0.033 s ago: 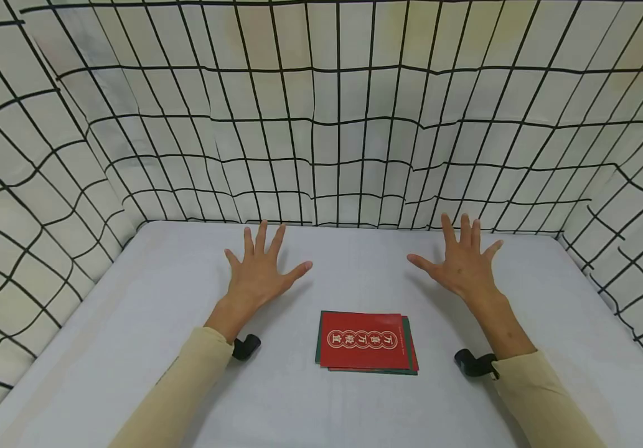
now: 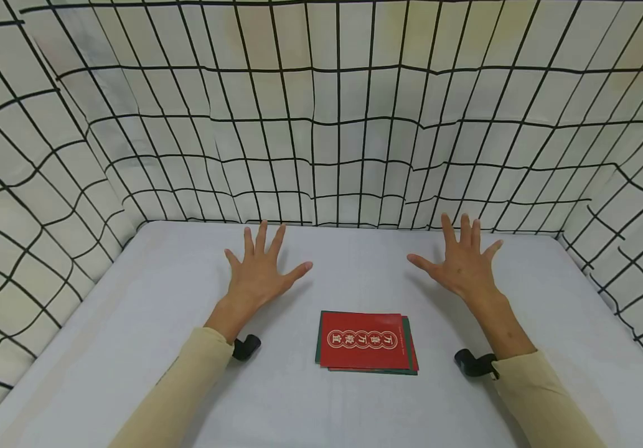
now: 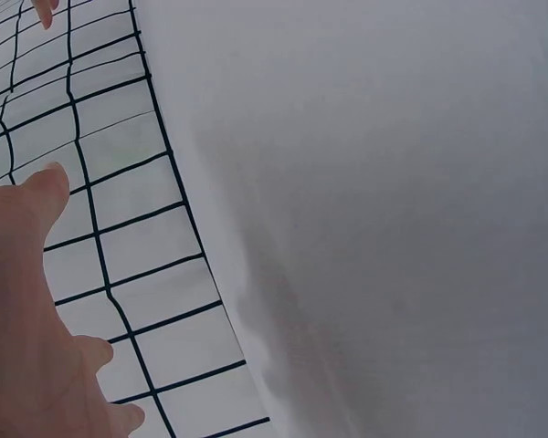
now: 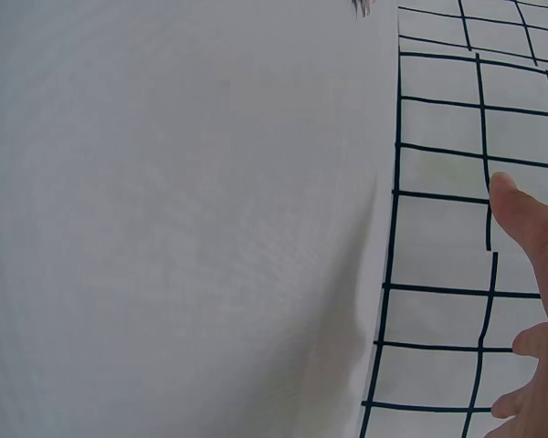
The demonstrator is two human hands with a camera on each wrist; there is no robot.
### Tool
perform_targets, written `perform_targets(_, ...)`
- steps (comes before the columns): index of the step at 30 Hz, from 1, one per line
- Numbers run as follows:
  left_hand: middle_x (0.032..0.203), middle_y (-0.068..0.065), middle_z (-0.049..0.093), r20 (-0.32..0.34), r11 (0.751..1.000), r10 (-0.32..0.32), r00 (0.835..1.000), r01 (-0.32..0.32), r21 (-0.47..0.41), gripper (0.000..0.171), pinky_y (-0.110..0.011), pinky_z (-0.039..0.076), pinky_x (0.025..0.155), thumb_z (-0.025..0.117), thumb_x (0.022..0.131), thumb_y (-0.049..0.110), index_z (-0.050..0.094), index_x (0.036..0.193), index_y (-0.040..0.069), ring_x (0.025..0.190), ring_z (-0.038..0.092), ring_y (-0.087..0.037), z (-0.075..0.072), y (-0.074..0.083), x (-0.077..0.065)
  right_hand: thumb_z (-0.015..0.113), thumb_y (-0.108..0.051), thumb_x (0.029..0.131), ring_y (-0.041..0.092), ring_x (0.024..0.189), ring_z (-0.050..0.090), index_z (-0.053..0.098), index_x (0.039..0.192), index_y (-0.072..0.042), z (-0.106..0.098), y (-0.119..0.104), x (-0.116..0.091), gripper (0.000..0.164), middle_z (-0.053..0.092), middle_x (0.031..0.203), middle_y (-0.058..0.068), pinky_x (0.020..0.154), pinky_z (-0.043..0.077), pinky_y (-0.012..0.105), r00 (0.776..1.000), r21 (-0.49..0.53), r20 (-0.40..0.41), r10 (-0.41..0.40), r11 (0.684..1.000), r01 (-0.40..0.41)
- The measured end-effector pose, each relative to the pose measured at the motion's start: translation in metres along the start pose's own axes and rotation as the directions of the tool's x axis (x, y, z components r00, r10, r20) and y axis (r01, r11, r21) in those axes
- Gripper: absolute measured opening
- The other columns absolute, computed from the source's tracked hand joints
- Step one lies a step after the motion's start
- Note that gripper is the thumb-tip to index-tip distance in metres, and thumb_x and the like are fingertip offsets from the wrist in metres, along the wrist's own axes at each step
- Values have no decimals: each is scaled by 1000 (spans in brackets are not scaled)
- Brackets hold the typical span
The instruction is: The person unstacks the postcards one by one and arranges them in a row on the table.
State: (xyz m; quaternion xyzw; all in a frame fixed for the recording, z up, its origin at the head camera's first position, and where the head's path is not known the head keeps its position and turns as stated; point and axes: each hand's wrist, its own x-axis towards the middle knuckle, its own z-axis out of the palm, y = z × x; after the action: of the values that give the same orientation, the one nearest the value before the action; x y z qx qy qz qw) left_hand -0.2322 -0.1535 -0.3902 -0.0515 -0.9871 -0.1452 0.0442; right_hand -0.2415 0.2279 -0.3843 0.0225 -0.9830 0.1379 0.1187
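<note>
Red and green paper envelopes (image 2: 363, 354) lie in a small, slightly fanned stack on the white table, between the two forearms. The top one is red with pale characters in linked circles. My left hand (image 2: 256, 277) is held over the table to the left of the stack, fingers spread, with nothing in it. To the right, my right hand (image 2: 465, 264) is spread the same way and holds nothing. Neither hand touches the envelopes. The left wrist view shows part of the left hand (image 3: 27, 301); in the right wrist view the right hand (image 4: 543, 274) is partly visible.
A white cloth-covered table (image 2: 355, 410) spreads beneath both arms. White walls (image 2: 293, 143) with black grid lines stand at the back and sides. A black wrist camera (image 2: 246, 347) sits under the left wrist, another black camera (image 2: 474, 363) by the right.
</note>
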Motion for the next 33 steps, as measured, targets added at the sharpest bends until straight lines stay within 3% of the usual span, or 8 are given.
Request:
perform_targets(11,177,-14,0,13,1000,6,1000,-6,6,103,-86,3,117,49,91,82,8,169,28,163,-4,-46,3,-2,-1,68,-71,85,58,157,8,19,166,-8,-2,-1,-2,113,12,169,37,111,1,91,1000,10,6,-2,1000,2)
perform_targets(18,178,-7,3,8,998,52,999,-52,-20,99,-78,8,123,55,91,76,18,168,26,165,-1,-39,2,1,-2,74,-59,87,55,155,21,32,160,-2,-5,-6,-2,101,26,164,36,114,6,88,998,70,-34,-45,996,48)
perform_targets(24,175,-8,20,-2,990,132,991,-132,-59,86,-71,21,125,62,93,65,38,161,18,163,16,-36,2,5,-5,77,-49,89,53,150,32,41,154,1,-8,-14,-4,90,36,160,33,118,11,83,996,116,-40,-78,990,82)
perform_targets(28,170,-9,34,-27,981,173,985,-175,-87,76,-64,33,123,66,95,58,49,154,13,159,30,-33,2,8,-6,77,-44,91,52,148,37,44,152,1,-12,-18,-7,83,40,159,31,121,24,76,994,150,-44,-104,983,110)
perform_targets(33,166,-9,40,-14,976,177,984,-177,-128,69,-59,40,120,67,95,54,53,151,14,154,40,-32,3,11,-8,74,-40,95,46,150,36,42,154,-2,-14,-20,-11,77,38,161,26,117,38,68,991,245,55,-121,964,104)
